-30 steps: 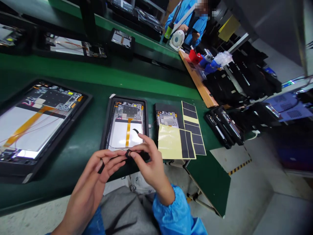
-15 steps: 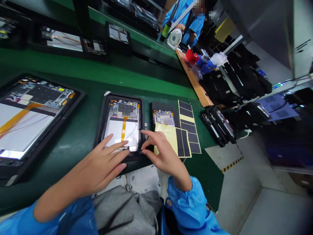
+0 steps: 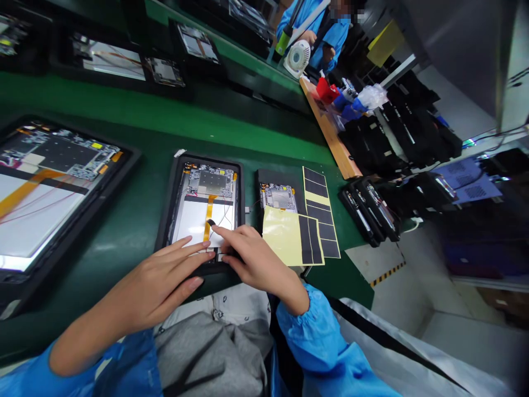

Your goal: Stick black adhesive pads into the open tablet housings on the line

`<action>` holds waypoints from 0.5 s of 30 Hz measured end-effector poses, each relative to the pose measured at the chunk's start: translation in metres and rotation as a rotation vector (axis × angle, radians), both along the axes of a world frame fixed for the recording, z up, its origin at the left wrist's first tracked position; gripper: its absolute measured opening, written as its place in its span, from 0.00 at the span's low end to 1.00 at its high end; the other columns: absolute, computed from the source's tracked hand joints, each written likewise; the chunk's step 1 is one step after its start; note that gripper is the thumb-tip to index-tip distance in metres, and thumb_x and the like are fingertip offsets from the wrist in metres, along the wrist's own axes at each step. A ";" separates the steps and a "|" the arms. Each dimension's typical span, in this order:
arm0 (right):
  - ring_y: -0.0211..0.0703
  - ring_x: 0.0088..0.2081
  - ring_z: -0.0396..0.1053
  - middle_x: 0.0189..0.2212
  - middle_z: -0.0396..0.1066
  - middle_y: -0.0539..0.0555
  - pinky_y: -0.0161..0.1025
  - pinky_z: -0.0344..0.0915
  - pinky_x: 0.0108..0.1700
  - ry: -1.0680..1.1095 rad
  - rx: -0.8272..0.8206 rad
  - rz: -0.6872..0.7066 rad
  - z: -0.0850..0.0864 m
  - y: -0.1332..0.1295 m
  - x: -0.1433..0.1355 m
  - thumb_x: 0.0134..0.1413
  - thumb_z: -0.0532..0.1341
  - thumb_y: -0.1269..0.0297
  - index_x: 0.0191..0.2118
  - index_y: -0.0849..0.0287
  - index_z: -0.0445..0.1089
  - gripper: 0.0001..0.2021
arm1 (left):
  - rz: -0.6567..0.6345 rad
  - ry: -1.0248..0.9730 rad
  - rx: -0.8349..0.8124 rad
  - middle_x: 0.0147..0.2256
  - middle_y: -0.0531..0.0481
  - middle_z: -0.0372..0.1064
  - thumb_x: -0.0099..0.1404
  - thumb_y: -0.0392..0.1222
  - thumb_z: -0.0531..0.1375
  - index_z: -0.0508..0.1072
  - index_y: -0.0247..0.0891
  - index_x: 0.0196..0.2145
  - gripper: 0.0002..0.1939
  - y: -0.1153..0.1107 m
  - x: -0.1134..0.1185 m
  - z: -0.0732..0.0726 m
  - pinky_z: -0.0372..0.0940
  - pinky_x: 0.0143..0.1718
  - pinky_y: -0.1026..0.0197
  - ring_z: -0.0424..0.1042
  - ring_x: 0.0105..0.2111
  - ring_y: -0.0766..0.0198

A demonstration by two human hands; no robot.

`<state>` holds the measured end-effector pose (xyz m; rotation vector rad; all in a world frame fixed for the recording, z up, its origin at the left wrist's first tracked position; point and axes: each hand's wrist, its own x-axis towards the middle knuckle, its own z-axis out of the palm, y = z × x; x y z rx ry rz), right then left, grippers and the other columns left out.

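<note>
Left of the opened black-framed tablet with a flat white panel (image 3: 190, 220), which lies on the dark green worktop (image 3: 103, 231), sits a similar black-framed device with an orange ribbon (image 3: 31, 187). The left hand (image 3: 155, 286) is flat, fingers extended, its tips over the tablet's lower end. A small curved black strip (image 3: 211, 223) is on the right hand's (image 3: 258, 259) index fingertip, above the tablet's panel; its other fingers are bent close beside the tablet's lower edge, and whether they pinch anything cannot be told. Right of the tablet, a pale yellow sheet with black rectangles (image 3: 285, 234) partly covers a smaller opened black device (image 3: 279, 197).
</note>
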<state>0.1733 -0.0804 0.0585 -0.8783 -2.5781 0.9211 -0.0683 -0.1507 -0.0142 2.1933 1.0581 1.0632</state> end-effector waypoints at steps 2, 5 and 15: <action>0.54 0.45 0.67 0.42 0.76 0.56 0.51 0.68 0.52 0.003 0.024 0.007 -0.002 0.000 0.002 0.69 0.58 0.73 0.75 0.48 0.52 0.34 | -0.002 0.000 0.010 0.62 0.52 0.73 0.73 0.39 0.56 0.65 0.52 0.70 0.29 0.000 0.000 0.002 0.59 0.70 0.50 0.72 0.63 0.53; 0.55 0.47 0.67 0.44 0.75 0.57 0.52 0.67 0.54 -0.029 0.107 0.001 -0.006 0.000 0.005 0.70 0.60 0.68 0.75 0.50 0.53 0.32 | 0.036 0.030 0.107 0.62 0.48 0.72 0.73 0.38 0.57 0.66 0.45 0.69 0.28 -0.003 0.002 0.006 0.57 0.71 0.52 0.71 0.63 0.54; 0.55 0.48 0.66 0.45 0.73 0.59 0.51 0.68 0.52 -0.027 0.360 -0.236 -0.018 -0.024 0.007 0.72 0.60 0.62 0.71 0.58 0.57 0.27 | 0.196 0.211 0.332 0.56 0.32 0.74 0.73 0.33 0.58 0.72 0.24 0.55 0.15 -0.035 0.042 0.008 0.54 0.70 0.44 0.69 0.59 0.48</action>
